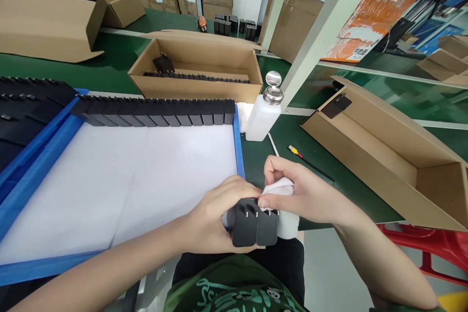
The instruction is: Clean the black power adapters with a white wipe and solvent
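Observation:
My left hand [223,209] is wrapped round a small stack of black plug adapters [256,229], their metal pins facing up. In my right hand [307,195] a folded white cloth [281,187] is pinched between thumb and fingers, its lower edge touching the top of the adapters near the pins. A white cylindrical object [289,226] shows just right of the adapters, partly hidden. Left of my hands, a blue-edged tray [239,148] with a white lining bears a row of black adapters [157,112] along its far side.
A white pump bottle [263,117] with a metal top stands beyond my hands. Behind the tray, an open cardboard box [197,85] holds more adapters. Another long box [365,156] lies at right, near a cable with a yellow plug [294,150]. A pale post [310,34] rises behind.

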`<state>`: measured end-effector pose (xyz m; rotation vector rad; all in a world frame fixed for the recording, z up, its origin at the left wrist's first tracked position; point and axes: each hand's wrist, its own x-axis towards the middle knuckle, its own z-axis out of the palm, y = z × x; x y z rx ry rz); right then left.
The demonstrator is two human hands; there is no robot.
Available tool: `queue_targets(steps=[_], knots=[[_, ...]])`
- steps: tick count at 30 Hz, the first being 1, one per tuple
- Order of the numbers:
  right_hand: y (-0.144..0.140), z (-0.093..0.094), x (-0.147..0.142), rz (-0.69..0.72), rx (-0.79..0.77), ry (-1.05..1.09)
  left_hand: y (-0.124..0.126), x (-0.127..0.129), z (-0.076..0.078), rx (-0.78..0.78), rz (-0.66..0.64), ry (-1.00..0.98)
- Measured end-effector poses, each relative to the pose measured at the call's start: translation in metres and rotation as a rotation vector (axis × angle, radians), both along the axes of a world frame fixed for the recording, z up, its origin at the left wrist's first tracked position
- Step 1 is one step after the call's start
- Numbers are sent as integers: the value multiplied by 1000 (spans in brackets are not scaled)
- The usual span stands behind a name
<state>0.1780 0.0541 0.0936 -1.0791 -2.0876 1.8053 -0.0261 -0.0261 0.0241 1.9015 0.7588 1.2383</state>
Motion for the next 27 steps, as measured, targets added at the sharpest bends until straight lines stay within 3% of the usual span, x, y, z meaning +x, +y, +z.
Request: queue_targets(steps=[3,6,13,17,22,27], knots=[[0,-5,4,42,-90,69,-1,0,1,-32,2,7],[-3,-12,6,-9,-132,115,-1,0,1,-61,-3,18],[-5,-20,3,-35,-243,201,1,2,-1,5,-8,-7],[-11,-25,5,-100,-227,352,0,1,2,38,16,-4],[-34,-39,1,-309,-157,577,2,-2,0,100,98,13],[-66,-51,3,-368,-89,549,7,-7,-1,183,118,19]])
